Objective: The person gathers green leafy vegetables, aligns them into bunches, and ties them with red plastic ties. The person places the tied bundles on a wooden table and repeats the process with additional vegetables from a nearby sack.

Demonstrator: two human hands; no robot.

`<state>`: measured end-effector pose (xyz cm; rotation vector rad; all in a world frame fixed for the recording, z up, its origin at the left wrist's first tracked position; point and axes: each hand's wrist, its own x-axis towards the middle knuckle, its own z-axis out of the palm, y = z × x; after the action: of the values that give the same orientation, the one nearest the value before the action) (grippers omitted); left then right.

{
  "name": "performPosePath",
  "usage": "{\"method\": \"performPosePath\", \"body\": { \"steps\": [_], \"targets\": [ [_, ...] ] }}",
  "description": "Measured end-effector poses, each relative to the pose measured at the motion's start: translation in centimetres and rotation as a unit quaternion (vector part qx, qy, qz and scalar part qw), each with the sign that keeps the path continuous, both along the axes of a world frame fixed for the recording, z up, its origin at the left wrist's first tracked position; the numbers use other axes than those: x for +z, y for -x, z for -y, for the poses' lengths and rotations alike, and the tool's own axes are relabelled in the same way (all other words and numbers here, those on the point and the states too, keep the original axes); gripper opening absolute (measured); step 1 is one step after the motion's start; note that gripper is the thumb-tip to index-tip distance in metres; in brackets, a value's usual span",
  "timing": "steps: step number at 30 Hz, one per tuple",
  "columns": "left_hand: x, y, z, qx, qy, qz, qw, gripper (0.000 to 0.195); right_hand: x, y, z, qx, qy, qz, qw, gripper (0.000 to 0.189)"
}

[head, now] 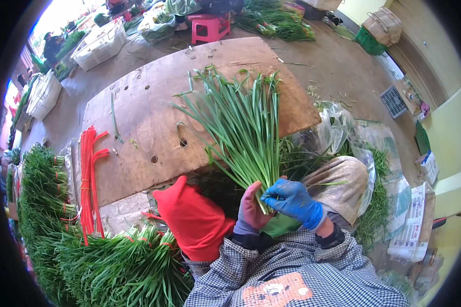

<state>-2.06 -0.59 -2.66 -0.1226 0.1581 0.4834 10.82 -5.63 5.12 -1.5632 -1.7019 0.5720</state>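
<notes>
A loose bunch of garlic chives (249,130) fans out away from me over a worn plywood board (157,115). My left hand (249,213), in a pink and purple glove, grips the pale stem ends from the left. On the other side my right hand (295,201) wears a blue rubber glove. Its fingers are bent and pinched against the lower stems; exactly what lies between the fingertips is hidden. Red ties (87,184), themselves bound in a bundle, lie at the board's left edge.
Banded chive bundles (126,264) are piled at the left. A red cloth (194,218) and a tan cloth (338,180) cover my knees. Loose greens (372,199) and plastic bags lie at the right. Beyond the board stand a pink stool (210,28) and white crates (101,44).
</notes>
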Motion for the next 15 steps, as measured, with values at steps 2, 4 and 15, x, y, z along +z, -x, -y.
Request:
{"method": "performPosePath", "body": {
  "steps": [2, 4, 15],
  "targets": [
    [-0.1, 0.0, 0.0, -0.002, 0.013, 0.034, 0.999, 0.059, 0.0, 0.3, 0.1, -0.023, 0.020, 0.052, 0.998, 0.009],
    [0.1, 0.0, 0.0, 0.026, -0.017, 0.042, 0.999, 0.058, 0.2, 0.2, 0.6, -0.004, 0.054, 0.077, 0.996, 0.009],
    [0.8, -0.1, 0.1, 0.032, -0.012, 0.042, 0.999, 0.057, 1.9, -1.9, 4.2, 0.041, 0.290, -0.143, 0.946, 0.011]
  ]
}}
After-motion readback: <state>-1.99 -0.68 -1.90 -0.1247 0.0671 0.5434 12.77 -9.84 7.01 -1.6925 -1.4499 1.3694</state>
